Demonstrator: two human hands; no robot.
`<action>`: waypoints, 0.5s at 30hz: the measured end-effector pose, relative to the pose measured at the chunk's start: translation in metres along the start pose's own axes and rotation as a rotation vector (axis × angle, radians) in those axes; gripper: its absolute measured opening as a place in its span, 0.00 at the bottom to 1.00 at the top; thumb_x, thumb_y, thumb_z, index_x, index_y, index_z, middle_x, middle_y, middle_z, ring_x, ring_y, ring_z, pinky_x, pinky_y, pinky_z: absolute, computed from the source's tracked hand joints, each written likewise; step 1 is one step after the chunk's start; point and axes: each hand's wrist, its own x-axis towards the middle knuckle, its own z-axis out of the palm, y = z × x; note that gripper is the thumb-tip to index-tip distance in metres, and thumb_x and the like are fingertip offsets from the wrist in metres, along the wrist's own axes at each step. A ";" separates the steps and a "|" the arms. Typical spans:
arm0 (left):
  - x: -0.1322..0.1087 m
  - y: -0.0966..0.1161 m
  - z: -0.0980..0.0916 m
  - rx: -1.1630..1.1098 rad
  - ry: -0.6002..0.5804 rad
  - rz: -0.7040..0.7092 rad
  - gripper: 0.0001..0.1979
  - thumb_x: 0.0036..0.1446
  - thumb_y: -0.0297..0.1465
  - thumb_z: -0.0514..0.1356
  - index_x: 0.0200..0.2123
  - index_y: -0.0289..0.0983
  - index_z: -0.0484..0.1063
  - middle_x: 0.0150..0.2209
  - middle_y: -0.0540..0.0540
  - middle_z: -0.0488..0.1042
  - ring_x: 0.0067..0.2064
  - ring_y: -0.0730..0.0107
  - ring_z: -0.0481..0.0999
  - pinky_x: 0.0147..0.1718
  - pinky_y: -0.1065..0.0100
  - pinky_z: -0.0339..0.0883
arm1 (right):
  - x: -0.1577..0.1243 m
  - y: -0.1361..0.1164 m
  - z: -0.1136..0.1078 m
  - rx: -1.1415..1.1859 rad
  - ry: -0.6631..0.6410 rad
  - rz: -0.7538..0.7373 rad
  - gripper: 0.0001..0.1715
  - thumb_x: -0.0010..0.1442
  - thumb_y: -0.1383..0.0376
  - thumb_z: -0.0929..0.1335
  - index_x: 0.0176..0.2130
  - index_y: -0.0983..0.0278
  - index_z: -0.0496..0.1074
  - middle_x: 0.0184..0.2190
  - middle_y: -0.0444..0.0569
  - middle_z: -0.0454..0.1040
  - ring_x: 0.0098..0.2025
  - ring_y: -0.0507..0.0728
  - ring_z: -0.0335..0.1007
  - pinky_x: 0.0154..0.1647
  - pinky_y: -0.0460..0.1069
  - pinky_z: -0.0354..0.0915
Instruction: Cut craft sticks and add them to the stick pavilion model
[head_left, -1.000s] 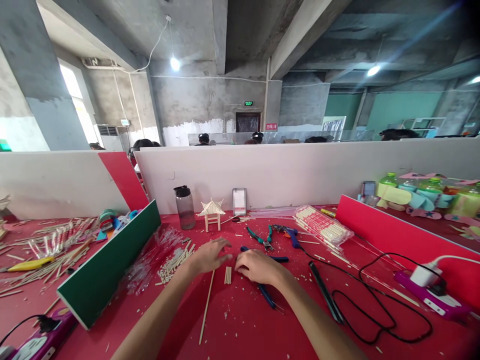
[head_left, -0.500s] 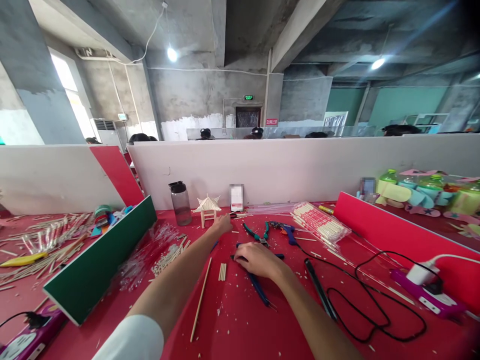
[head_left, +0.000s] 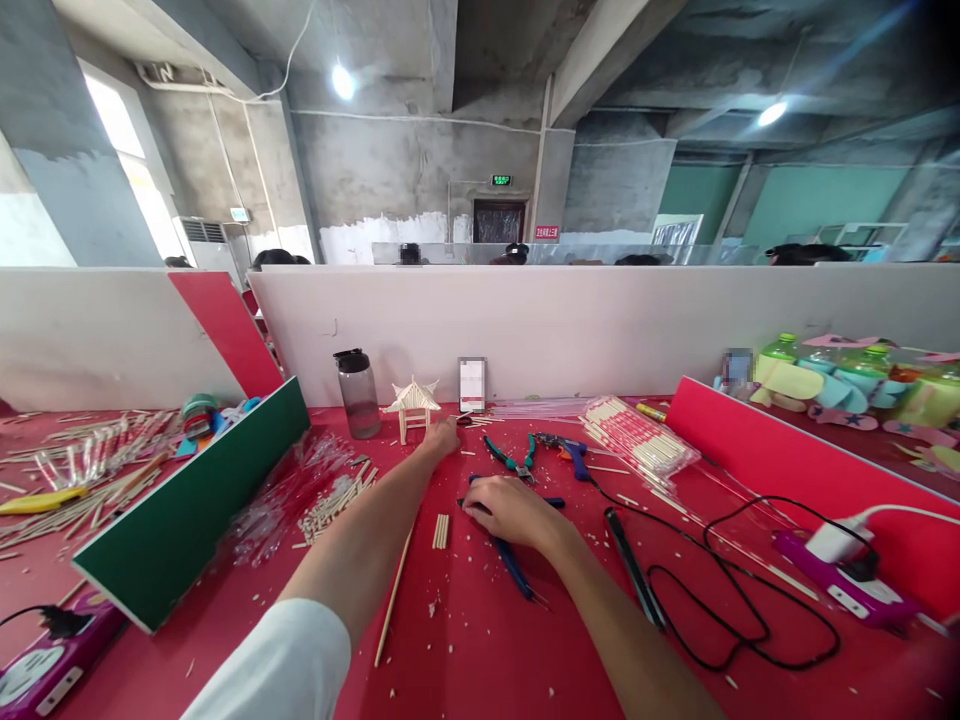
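Note:
My left hand reaches to the back of the table, just right of a small stick-built pavilion and beside a small black object. Its fingertips are too small and blurred to make out. My right hand lies over dark blue-handled tools, its fingers curled; what they hold, if anything, is hidden. A short bundle of wooden sticks and one long stick lie to the left of it. Green-handled pliers and a blue glue gun lie beyond it.
A dark bottle and a propped phone stand near the white partition. Bagged sticks lie at back right. A black cable loops before a purple power strip. Green and red dividers flank the table.
The view has tilted and shifted slightly, so the tabletop sits a little higher. Both hands stay at nearly the same spots among the things.

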 end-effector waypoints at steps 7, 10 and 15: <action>-0.007 0.000 -0.001 0.003 0.064 0.010 0.17 0.64 0.36 0.59 0.53 0.35 0.68 0.52 0.41 0.71 0.49 0.60 0.74 0.47 0.54 0.72 | -0.001 0.000 0.001 -0.046 0.013 -0.034 0.13 0.65 0.64 0.63 0.40 0.62 0.77 0.41 0.50 0.78 0.42 0.56 0.74 0.40 0.46 0.59; -0.014 0.004 -0.005 0.004 0.094 0.011 0.18 0.64 0.36 0.59 0.55 0.35 0.67 0.54 0.41 0.70 0.50 0.59 0.73 0.48 0.53 0.71 | 0.000 0.000 0.001 -0.051 0.008 -0.037 0.13 0.66 0.64 0.63 0.40 0.62 0.77 0.41 0.49 0.78 0.42 0.56 0.74 0.40 0.46 0.59; -0.032 0.018 -0.021 -0.002 0.142 0.055 0.16 0.67 0.32 0.54 0.55 0.33 0.65 0.52 0.36 0.70 0.48 0.59 0.75 0.46 0.58 0.70 | 0.000 -0.001 0.000 -0.061 0.021 0.002 0.13 0.66 0.64 0.63 0.40 0.60 0.77 0.41 0.48 0.78 0.42 0.56 0.74 0.40 0.46 0.59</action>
